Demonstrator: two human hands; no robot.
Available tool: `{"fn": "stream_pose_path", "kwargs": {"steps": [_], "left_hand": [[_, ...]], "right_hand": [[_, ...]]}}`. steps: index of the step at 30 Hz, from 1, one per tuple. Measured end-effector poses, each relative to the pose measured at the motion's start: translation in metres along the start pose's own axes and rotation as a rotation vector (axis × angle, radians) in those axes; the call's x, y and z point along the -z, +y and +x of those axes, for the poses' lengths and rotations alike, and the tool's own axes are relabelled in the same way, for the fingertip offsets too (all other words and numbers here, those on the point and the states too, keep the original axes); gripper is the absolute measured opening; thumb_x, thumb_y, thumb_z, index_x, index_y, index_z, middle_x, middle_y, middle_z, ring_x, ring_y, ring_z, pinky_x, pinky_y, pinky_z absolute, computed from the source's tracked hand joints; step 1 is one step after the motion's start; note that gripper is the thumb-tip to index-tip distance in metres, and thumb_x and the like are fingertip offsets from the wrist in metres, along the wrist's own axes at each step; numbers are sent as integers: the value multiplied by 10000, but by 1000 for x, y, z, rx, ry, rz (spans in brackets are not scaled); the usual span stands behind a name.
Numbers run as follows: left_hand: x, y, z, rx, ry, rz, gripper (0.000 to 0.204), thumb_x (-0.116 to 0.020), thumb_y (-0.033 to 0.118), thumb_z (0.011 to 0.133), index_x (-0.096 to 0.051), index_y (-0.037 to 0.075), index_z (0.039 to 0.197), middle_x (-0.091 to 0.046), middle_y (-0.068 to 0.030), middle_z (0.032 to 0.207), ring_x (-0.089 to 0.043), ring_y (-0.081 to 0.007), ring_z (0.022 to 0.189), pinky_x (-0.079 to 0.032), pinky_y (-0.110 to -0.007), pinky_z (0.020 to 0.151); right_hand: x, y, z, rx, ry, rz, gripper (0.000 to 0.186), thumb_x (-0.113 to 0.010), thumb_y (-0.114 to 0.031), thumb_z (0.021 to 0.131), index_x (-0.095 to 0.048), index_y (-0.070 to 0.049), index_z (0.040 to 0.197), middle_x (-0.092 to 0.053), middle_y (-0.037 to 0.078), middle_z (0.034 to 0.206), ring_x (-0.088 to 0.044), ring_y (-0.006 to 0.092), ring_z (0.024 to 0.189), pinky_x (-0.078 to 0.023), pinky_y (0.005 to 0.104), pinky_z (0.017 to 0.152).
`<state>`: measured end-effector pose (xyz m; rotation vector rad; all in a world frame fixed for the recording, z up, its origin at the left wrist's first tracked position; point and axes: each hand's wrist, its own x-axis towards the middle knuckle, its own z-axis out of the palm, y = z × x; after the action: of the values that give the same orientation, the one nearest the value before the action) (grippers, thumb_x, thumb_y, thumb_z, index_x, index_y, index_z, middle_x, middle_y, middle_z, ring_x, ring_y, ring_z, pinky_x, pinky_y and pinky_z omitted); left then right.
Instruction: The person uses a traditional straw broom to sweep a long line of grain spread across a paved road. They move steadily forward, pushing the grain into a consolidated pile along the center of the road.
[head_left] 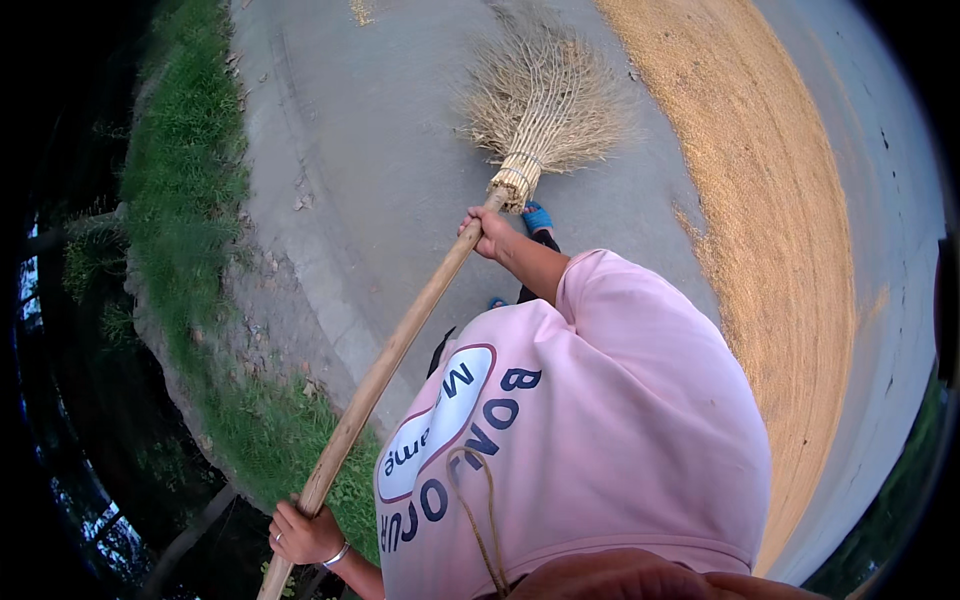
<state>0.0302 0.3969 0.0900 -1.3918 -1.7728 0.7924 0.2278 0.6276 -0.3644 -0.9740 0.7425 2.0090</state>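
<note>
Gripping the broom (402, 345): left hand (302, 533) around the near handle (366, 402), right hand (485, 233) around its far end, by the bristles (545, 95); stiff, likely light, best held there!

Soft daylight falls evenly, broom tips (538, 48) blur, and the blackened edges curve.

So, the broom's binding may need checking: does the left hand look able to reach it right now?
Probably not: the left hand grips the wooden handle well back from the binding, and the right hand holds the handle in between.
</note>
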Motion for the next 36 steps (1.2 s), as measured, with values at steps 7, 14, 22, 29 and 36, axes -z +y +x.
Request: {"fn": "stream_pose_path", "kwargs": {"steps": [7,14,22,29,36], "left_hand": [[-55,71,45,-117,101,-341,130,-579,156,663,-460,104,654,-412,-42,587,-456,-222,575,-350,-334,554],[-91,111,85,-86,63,-487,196,-573,97,531,-475,99,701,-446,-54,620,-473,-252,601,-359,-351,585],[-109,154,170,-75,-2,-602,176,-603,109,570,-463,98,675,-453,-59,626,-478,-248,626,-364,-367,630],[-153,142,194,35,-26,-624,157,-599,96,594,-450,98,644,-442,-57,620,-475,-228,641,-366,-354,635],[-239,85,180,283,-221,-575,168,-610,98,605,-447,94,644,-458,-62,633,-483,-237,663,-370,-362,662]], "right_hand": [[78,-103,-18,197,63,113,82,-445,-104,811,-394,-40,806,-418,72,610,-440,204,526,-452,351,524],[42,-160,-41,290,273,69,101,-459,-119,778,-385,-57,747,-388,52,561,-404,197,501,-421,342,512],[16,-210,-56,367,303,179,104,-446,-115,753,-379,-78,683,-385,52,546,-388,193,499,-409,333,509],[-58,-205,-8,327,314,50,113,-437,-127,774,-380,-81,688,-395,46,542,-392,194,490,-416,330,512],[-183,-121,114,145,309,-184,120,-445,-123,758,-381,-84,665,-389,48,544,-395,189,498,-418,329,516]]}}
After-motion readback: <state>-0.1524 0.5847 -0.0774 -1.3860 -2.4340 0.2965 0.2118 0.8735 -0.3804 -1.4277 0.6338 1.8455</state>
